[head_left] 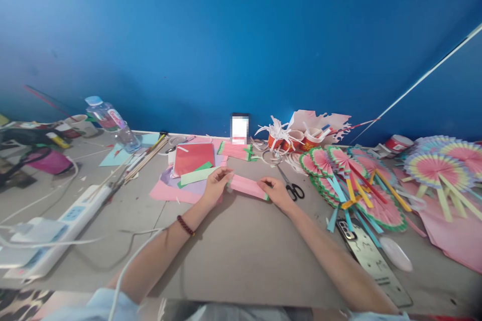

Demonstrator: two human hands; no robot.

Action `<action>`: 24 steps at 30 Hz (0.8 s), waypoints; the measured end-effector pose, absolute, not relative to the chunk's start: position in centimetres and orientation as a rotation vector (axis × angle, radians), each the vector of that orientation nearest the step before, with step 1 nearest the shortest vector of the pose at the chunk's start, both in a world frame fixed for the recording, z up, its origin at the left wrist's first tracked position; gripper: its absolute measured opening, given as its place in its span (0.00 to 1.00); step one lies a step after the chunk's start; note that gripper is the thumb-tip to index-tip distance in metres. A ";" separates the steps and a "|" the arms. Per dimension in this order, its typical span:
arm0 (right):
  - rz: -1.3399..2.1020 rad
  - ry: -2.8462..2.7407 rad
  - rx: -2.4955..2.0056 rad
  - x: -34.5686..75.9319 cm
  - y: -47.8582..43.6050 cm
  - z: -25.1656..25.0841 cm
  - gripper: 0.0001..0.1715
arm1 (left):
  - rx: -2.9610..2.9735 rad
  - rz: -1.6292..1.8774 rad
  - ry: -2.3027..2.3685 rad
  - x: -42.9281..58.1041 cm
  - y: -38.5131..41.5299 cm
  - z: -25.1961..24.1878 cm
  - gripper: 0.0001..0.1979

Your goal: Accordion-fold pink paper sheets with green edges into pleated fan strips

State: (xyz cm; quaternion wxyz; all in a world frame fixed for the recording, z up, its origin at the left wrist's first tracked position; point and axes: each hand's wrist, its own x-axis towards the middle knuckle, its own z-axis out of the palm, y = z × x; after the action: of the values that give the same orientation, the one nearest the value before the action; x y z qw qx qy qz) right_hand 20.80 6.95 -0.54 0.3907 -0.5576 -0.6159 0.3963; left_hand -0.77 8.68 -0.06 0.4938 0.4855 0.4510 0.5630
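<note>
A creased strip of pink paper (247, 186) with green at its right end is stretched between my two hands, just above the grey table. My left hand (217, 184) pinches its left end. At the other end, the fingers of my right hand (276, 191) close on the paper near the green edge. Behind the strip lies a pleated pink and green paper piece (235, 150). Light green paper (198, 176) and a red sheet packet (195, 159) lie close beyond my left hand. Scissors with black handles (294, 189) rest right of my right hand.
Folded paper fans (439, 170) and coloured strips crowd the right side, with a phone (371, 256) and a white oval object (396, 254) nearer. Paper cups (295, 139) stand by the blue wall. At left are a power strip (71, 225), a leaning water bottle (113, 123) and thin sticks (146, 158).
</note>
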 end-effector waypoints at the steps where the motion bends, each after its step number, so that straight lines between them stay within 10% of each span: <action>1: 1.030 -1.549 -1.411 20.9 7.0 -0.5 0.17 | 1.167 1.376 1.101 -0.8 8.7 0.0 0.11; 24: 0.967 -1.300 -1.445 21.0 6.9 0.0 0.16 | 1.306 1.438 1.158 -1.0 8.6 0.2 0.18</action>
State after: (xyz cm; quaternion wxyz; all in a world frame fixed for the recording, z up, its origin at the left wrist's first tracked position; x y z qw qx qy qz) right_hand 21.01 6.89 -0.04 0.4664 -0.5887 -0.5298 0.3939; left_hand -0.98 8.56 0.20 0.4261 0.5223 0.4632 0.5753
